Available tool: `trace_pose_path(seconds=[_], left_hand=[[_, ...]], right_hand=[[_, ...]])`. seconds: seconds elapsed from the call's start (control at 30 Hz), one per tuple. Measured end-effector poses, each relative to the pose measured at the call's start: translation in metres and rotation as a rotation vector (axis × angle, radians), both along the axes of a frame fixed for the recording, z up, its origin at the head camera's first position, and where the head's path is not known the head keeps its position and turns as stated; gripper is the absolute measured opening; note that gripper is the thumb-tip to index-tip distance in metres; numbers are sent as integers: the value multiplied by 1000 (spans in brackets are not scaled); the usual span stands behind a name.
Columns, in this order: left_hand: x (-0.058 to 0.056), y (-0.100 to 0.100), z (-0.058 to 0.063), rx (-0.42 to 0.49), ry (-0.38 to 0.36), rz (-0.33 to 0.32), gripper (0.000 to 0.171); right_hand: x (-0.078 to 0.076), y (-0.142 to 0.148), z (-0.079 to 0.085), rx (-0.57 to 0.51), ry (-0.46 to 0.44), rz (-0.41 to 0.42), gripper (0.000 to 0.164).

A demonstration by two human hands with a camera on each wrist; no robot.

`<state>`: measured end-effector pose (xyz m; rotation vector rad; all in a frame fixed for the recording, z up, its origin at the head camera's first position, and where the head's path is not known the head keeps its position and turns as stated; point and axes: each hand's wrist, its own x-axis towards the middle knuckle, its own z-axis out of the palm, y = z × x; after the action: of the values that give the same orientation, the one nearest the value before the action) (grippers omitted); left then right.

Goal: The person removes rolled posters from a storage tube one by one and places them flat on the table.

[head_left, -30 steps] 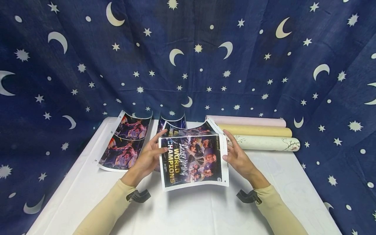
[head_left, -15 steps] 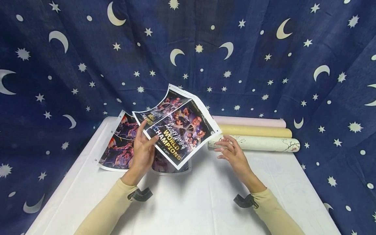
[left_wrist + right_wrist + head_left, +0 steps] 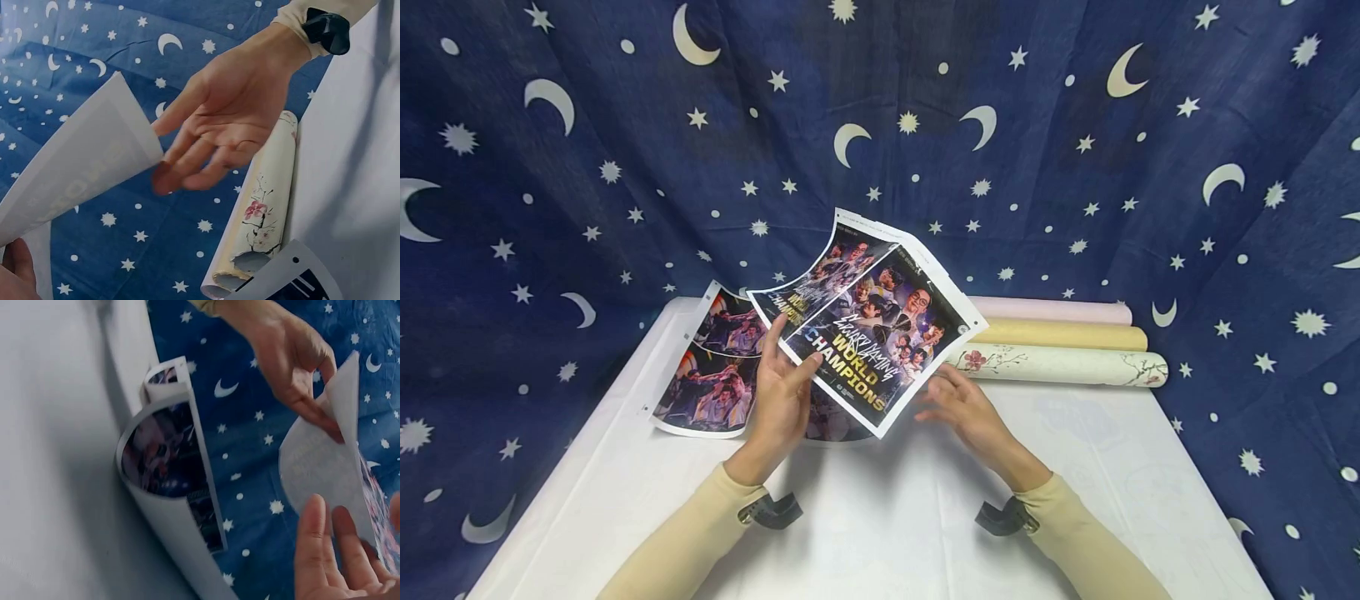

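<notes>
My left hand (image 3: 778, 408) pinches the lower left edge of a printed poster (image 3: 887, 333) reading "World Champions", thumb on its front. The sheet is creased across the middle and tilted above the table. Beside its lower right edge is my right hand (image 3: 970, 421), fingers loosely spread and gripping nothing. In the left wrist view, the right hand (image 3: 234, 106) has its thumb close by a corner of the poster's pale back (image 3: 94, 156). The right wrist view has the left hand (image 3: 290, 356) holding the sheet from the far side.
A curled print (image 3: 715, 392) lies at the table's left, with another print (image 3: 835, 417) partly hidden beneath the poster. At the back right lie a pink roll (image 3: 1052, 311), a yellow roll (image 3: 1067, 335) and a floral roll (image 3: 1075, 365). A star-and-moon cloth (image 3: 880, 125) hangs behind the white table (image 3: 887, 533).
My right hand let go of the poster, swung out to the right, then came back near its lower edge. The left hand turned the sheet and raised it, then shifted slightly right.
</notes>
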<state>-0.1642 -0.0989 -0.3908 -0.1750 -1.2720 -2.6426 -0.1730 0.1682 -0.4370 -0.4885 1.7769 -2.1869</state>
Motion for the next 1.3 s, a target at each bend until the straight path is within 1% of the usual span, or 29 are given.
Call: trace_pose_path(seconds=[0.1, 0.23, 0.33, 0.47, 0.53, 0.57, 0.6, 0.63, 0.7, 0.77, 0.83, 0.87, 0.9, 0.97, 1.0, 1.1, 1.2, 1.3], left_hand=[[1, 4, -3, -27, 20, -15, 86], [4, 10, -9, -81, 48, -33, 85], [7, 15, -15, -135, 34, -77, 84], [8, 15, -24, -270, -36, -179, 78], [8, 13, -26, -356, -42, -219, 72], [8, 11, -27, -403, -30, -225, 68], [9, 9, -28, -444, -11, -219, 64], [9, 6, -28, -481, 15, -199, 59], [10, 1, -28, -536, 78, -124, 46], [11, -5, -26, -567, 99, -26, 35], [9, -13, -22, -582, 98, 76, 25], [7, -17, -20, -582, 84, 112, 21], [4, -22, -18, -575, 65, 131, 20], [-4, -34, -16, -576, 33, 137, 19], [-8, -39, -15, -569, 15, 124, 20], [-18, -52, -16, -552, -39, 36, 25], [-23, -60, -21, -575, -77, -64, 36], [-25, -64, -28, -612, -98, -171, 45]], right_hand=[[0, -6, 4, -49, -23, -42, 50], [0, -10, 8, -114, -56, -149, 52], [0, -10, 12, -189, -51, -218, 55], [-3, -6, 19, -304, 4, -237, 57], [-4, -2, 22, -341, 30, -237, 55], [-5, 1, 24, -355, 39, -238, 54], [-5, 4, 25, -365, 44, -239, 52], [-6, 7, 27, -365, 54, -240, 51], [-7, 15, 29, -379, 71, -240, 49], [-7, 23, 33, -382, 91, -231, 48], [-7, 31, 35, -382, 117, -210, 48], [-6, 35, 36, -379, 128, -196, 48], [-6, 39, 37, -369, 136, -182, 48], [-5, 47, 37, -351, 151, -142, 49], [-5, 50, 37, -351, 152, -115, 50], [-3, 57, 35, -331, 141, -39, 50], [0, 60, 32, -317, 127, 38, 50], [1, 62, 29, -304, 124, 86, 51]])
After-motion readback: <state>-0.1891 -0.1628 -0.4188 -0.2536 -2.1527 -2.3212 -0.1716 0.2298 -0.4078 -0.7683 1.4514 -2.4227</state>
